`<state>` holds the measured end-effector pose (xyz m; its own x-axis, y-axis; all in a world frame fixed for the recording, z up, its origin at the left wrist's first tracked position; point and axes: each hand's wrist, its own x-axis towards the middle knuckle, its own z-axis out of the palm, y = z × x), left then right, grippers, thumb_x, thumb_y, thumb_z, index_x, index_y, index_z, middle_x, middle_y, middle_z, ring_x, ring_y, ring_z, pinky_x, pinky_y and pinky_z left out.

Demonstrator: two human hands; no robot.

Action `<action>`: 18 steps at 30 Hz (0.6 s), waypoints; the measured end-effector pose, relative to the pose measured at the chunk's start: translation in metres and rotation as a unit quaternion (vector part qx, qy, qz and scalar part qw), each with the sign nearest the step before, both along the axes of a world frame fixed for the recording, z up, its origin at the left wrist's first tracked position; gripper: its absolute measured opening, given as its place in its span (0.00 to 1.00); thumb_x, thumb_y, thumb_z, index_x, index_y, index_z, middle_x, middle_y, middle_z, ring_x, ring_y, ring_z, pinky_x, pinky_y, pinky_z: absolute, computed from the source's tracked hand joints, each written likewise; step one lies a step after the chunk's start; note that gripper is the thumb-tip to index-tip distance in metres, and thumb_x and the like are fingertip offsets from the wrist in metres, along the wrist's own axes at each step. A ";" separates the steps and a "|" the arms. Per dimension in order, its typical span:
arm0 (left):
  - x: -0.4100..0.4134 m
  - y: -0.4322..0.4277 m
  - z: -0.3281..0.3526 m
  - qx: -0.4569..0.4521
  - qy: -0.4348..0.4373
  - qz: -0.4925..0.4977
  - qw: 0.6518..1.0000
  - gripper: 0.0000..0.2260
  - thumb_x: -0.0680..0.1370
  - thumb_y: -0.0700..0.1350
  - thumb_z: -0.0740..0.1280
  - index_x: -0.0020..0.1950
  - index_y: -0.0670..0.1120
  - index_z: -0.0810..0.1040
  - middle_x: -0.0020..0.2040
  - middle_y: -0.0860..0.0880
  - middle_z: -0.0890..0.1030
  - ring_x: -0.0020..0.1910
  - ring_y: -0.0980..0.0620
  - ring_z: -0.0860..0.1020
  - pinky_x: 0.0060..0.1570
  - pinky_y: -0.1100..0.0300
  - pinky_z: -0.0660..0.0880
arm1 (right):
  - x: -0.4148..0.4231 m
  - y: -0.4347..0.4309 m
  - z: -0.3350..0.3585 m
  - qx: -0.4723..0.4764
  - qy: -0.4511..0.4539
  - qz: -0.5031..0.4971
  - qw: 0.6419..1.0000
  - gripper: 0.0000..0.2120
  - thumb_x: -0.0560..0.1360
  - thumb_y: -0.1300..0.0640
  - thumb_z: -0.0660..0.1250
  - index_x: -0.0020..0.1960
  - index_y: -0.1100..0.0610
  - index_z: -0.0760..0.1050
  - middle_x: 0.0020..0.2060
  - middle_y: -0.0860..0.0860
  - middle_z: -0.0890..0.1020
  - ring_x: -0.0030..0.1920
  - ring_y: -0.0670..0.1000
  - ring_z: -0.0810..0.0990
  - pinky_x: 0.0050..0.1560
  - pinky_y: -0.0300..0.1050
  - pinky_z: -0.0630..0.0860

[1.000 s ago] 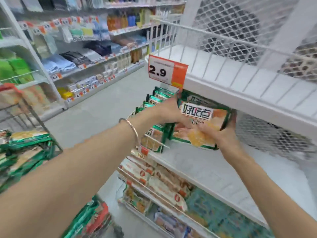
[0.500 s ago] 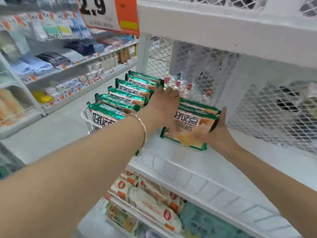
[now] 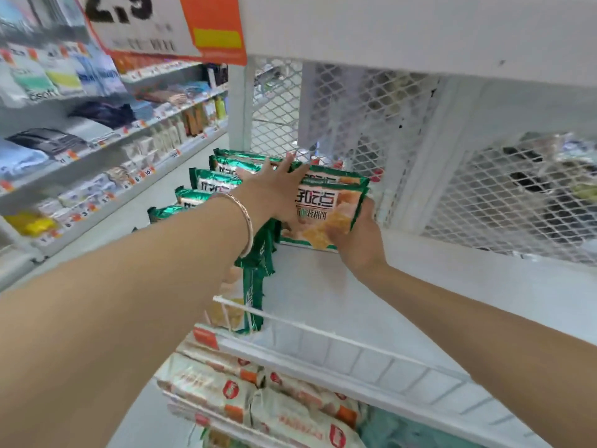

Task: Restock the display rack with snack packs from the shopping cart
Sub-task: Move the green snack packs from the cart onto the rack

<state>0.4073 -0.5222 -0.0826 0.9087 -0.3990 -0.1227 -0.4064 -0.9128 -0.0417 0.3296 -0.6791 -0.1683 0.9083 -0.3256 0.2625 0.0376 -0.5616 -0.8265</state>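
Two green-edged snack packs (image 3: 329, 202) stand against the wire-mesh back of the white display rack shelf (image 3: 323, 302). My left hand (image 3: 274, 189) lies over their left side with fingers spread and straight. My right hand (image 3: 358, 234) grips the packs from the lower right, thumb on the front pack. A row of several matching snack packs (image 3: 210, 182) stands upright to the left along the shelf. The shopping cart is out of view.
A wire front rail (image 3: 323, 328) edges the shelf. The upper shelf (image 3: 403, 33) with an orange 2.9 price sign (image 3: 168, 24) hangs close overhead. White snack bags (image 3: 258, 399) fill the lower tier. Aisle floor and stocked shelves (image 3: 97, 134) lie to the left.
The packs went from the shelf's front to its mesh back, both hands moving in with them. My view dropped under the upper shelf and closed in.
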 end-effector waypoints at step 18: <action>-0.053 0.042 0.027 -0.148 -0.070 0.057 0.985 0.32 0.83 0.62 0.52 0.82 0.53 0.45 0.83 0.48 0.47 0.81 0.47 0.43 0.78 0.39 0.44 | -0.048 -0.027 0.057 -0.047 0.192 -0.012 0.980 0.32 0.79 0.53 0.66 0.78 0.59 0.57 0.74 0.58 0.67 0.72 0.58 0.67 0.65 0.44 0.66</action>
